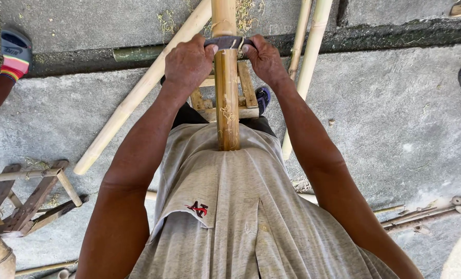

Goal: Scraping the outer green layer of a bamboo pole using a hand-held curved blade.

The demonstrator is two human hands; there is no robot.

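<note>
A thick yellow-brown bamboo pole (pixel 226 98) runs from my belly straight away from me. A dark curved blade (pixel 229 42) lies across the pole. My left hand (pixel 189 62) grips the blade's left end and my right hand (pixel 264 58) grips its right end. Thin shavings cling to the pole under the blade. The pole rests over a small wooden stand (pixel 246 88) in front of my grey shirt.
A long pale bamboo pole (pixel 137 98) lies diagonally on the concrete at left; two thinner ones (pixel 310 57) lie at right. A wooden stool frame (pixel 31 199) sits lower left. Another person's sandalled foot (pixel 13 54) is at far left. Thin bamboo pieces (pixel 427 214) lie lower right.
</note>
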